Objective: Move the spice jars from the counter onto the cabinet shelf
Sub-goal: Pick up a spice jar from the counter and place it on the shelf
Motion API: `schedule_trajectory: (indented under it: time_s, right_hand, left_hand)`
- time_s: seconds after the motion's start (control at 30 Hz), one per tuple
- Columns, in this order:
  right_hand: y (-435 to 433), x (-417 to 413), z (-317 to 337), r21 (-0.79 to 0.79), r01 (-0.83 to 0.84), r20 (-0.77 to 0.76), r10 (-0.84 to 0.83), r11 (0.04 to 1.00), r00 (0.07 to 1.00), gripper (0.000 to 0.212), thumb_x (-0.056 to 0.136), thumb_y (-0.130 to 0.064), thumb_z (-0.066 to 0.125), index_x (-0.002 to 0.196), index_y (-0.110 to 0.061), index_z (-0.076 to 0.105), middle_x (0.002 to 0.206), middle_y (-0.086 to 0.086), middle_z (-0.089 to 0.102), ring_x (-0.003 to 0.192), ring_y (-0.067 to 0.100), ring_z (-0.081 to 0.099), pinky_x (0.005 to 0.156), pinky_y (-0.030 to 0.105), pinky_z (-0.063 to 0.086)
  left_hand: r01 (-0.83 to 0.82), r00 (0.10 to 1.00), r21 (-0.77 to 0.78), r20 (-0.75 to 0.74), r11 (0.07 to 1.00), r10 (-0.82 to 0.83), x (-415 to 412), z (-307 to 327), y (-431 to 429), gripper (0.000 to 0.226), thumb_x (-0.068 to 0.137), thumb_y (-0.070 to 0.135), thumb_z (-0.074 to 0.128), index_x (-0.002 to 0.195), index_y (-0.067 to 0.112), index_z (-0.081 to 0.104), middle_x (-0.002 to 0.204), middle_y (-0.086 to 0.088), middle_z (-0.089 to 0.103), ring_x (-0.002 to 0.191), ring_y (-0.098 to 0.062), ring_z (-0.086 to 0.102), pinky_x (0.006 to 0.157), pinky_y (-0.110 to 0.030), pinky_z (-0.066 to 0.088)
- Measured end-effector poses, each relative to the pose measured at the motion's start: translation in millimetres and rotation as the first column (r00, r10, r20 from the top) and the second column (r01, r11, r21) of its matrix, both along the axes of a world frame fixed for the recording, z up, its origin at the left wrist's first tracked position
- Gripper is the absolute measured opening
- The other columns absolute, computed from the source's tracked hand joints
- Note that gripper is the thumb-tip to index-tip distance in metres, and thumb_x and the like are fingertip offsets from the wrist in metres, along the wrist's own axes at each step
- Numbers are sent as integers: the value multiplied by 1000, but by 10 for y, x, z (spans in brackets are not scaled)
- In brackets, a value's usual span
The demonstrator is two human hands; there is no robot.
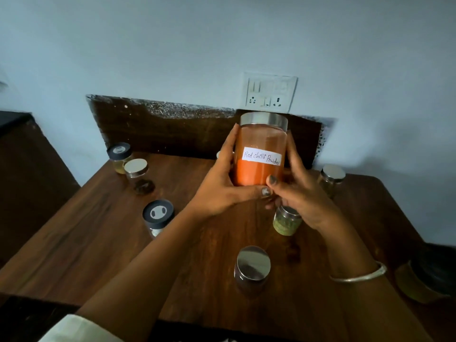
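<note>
Both hands hold up a tall glass jar of orange-red powder [261, 144] with a silver lid and a white label reading "Red chilli Powder". My left hand [222, 186] grips its left side and base. My right hand [298, 191] grips its right side. The jar is lifted clear of the wooden counter [98, 233]. Several other spice jars stand on the counter: a black-lidded one [158, 215], a silver-lidded dark one [253, 266], a green-filled one [287, 222], a silver-lidded one [139, 176], a black-lidded yellow one [119, 154] and one at right [332, 180].
A pale wall with a switch-and-socket plate [270, 92] rises behind the counter's dark backsplash [172, 129]. A large amber jar with a dark lid [427, 280] sits at the counter's right edge. A dark surface [12, 119] lies at far left. No cabinet shelf is in view.
</note>
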State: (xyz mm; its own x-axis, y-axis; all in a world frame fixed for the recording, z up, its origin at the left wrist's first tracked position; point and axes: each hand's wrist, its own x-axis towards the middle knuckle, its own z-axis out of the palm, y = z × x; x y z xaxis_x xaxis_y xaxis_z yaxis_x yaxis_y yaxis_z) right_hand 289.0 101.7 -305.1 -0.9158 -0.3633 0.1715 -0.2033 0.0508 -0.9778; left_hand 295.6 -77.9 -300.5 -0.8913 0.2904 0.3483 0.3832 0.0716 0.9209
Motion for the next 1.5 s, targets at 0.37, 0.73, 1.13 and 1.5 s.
schedule_trajectory:
  time_s: [0.37, 0.73, 1.13, 1.5]
  right_hand:
    - [-327, -341, 379, 94, 3, -145, 11, 996, 989, 119, 54, -66, 73, 142, -51, -4, 126, -19, 48, 111, 5, 60, 78, 29, 56]
    - [-981, -1018, 1210, 183, 227, -433, -129, 956, 892, 99, 68, -48, 63, 136, -55, -9, 145, -8, 37, 123, 12, 50, 91, 25, 43]
    - [-1693, -2067, 2272, -76, 401, -661, -347, 913, 665, 89, 80, -20, 70, 144, -34, 10, 123, -6, 52, 93, -5, 54, 70, 5, 41]
    - [-2177, -2745, 3041, -160, 428, -787, -377, 890, 489, 69, 83, -21, 67, 136, -26, 24, 134, 1, 52, 107, 11, 58, 78, 7, 43]
  left_hand:
    - [-167, 968, -239, -222, 957, 114, -330, 427, -427, 118, 58, 33, 80, 148, 30, 3, 140, 0, 34, 124, -17, 44, 96, -39, 49]
    - [-313, 906, -122, -337, 942, 257, -941, 1091, -955, 82, 54, 45, 75, 121, 21, 34, 121, 15, 47, 108, -3, 52, 81, -5, 47]
    - [-564, 644, -45, -649, 825, 404, -1982, 2198, -1429, 85, 76, 28, 73, 146, 26, 23, 129, -7, 35, 108, -3, 39, 89, -6, 34]
    - [-491, 584, 200, -646, 848, 491, -2773, 2873, -1767, 76, 78, 24, 71, 141, 20, 29, 133, 1, 46, 111, -6, 48, 78, 0, 42]
